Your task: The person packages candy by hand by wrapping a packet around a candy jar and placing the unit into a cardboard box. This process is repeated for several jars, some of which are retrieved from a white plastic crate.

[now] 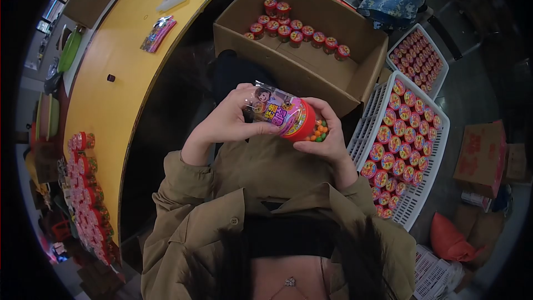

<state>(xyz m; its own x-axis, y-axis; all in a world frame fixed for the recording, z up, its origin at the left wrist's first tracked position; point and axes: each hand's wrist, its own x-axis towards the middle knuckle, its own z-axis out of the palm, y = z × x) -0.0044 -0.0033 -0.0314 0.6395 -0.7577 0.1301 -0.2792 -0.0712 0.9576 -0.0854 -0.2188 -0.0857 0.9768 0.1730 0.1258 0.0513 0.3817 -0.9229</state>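
Observation:
In front of my chest I hold a clear candy jar (319, 131) tilted on its side, its red lid facing left and orange, yellow and green candies showing at its right end. A pink printed plastic sleeve (277, 112) with a cartoon figure covers the lid end. My left hand (225, 119) is closed on the sleeve, thumb along its lower edge. Closed around the candy end is my right hand (334, 136), thumb below and fingers above. Beyond my hands stands an open cardboard box (300, 69) with several red-lidded jars inside.
A white basket (408, 216) full of red-lidded jars stands at my right, another basket (438, 86) behind it. On the yellow table (133, 39) at left lie a stack of printed sleeves (158, 34), a small dark cap (111, 78) and many wrapped jars (89, 189).

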